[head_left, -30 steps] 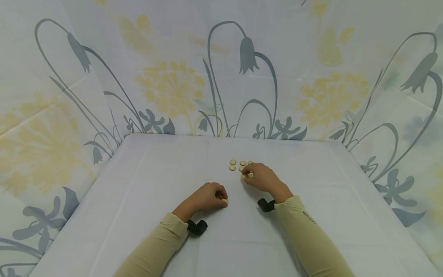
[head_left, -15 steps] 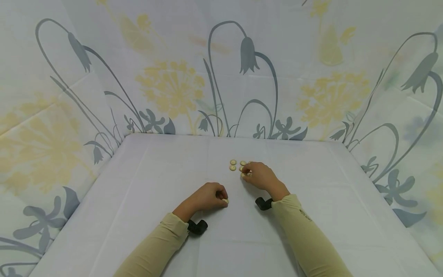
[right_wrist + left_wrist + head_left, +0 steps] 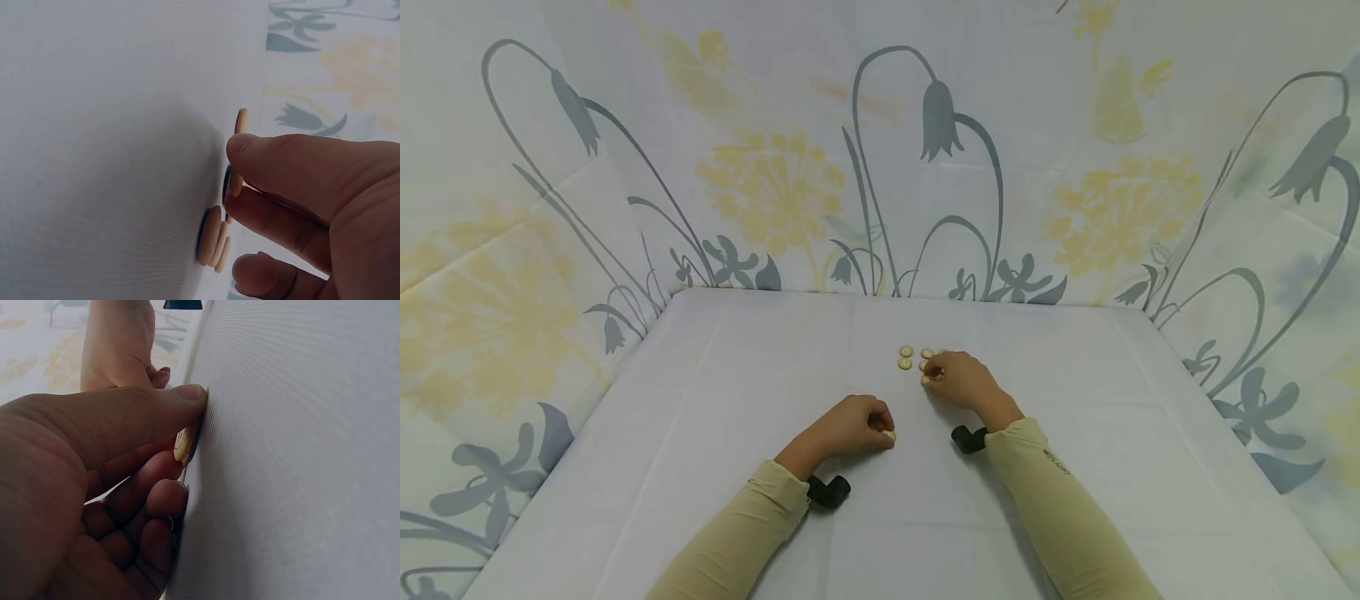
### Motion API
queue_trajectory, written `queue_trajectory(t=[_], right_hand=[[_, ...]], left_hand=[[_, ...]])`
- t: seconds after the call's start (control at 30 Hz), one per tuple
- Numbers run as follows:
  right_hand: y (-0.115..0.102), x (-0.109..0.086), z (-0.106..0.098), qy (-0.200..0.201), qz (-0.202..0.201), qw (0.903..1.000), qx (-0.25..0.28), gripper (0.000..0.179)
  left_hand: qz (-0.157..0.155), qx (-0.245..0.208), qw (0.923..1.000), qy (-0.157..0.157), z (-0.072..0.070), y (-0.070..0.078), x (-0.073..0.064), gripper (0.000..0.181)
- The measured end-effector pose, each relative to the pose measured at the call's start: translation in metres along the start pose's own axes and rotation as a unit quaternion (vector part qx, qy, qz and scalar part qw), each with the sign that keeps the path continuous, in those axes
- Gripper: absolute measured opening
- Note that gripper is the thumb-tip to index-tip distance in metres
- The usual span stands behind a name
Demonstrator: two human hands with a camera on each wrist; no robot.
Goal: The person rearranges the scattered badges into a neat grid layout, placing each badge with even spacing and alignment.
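My left hand (image 3: pixel 850 425) rests low over the white table, thumb and fingers pinching a small round wooden disc (image 3: pixel 182 442) with a dark engraved mark on its face. The disc stands near the cloth, mostly covered by the thumb. Farther forward and to the right, my right hand (image 3: pixel 964 383) pinches another pale wooden disc (image 3: pixel 236 182) between thumb and finger, close to the table surface. Beside it lie several like discs in rows, among them a disc at the left (image 3: pixel 906 364) and one behind it (image 3: pixel 906 352). My right fingers partly hide the group's right side.
A white cloth covers the table (image 3: pixel 760 358). Behind and at the sides hangs a floral-printed curtain (image 3: pixel 775 192). Black wrist cameras sit under both wrists, the left camera (image 3: pixel 829 492) and the right camera (image 3: pixel 968 439), close to the tabletop.
My right hand has shifted slightly left with its disc, closer to the rows, and the forearm followed. The left hand holds its disc in the same spot.
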State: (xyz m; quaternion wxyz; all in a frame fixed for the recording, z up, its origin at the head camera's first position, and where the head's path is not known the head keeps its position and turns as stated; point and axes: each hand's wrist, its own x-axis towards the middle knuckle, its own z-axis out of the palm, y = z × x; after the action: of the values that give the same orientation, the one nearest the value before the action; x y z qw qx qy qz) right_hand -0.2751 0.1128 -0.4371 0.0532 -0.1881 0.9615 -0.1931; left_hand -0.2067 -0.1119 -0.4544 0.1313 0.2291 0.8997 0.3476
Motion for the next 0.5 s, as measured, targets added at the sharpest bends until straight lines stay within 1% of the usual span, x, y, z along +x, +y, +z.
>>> queue_trajectory(t=[0.17,0.5], right_hand=[[0.0021,0.0023,0.0031,-0.005,0.001,1.0,-0.006,0.02],[0.0042,0.0067,0.0088,0.01,-0.008,0.9998,-0.017,0.02]], left_hand=[[-0.007,-0.002,1.0,-0.001,0.0,0.0006,0.0,0.011],[0.0,0.0,1.0,0.0,-0.0004,0.0002,-0.0004,0.012]])
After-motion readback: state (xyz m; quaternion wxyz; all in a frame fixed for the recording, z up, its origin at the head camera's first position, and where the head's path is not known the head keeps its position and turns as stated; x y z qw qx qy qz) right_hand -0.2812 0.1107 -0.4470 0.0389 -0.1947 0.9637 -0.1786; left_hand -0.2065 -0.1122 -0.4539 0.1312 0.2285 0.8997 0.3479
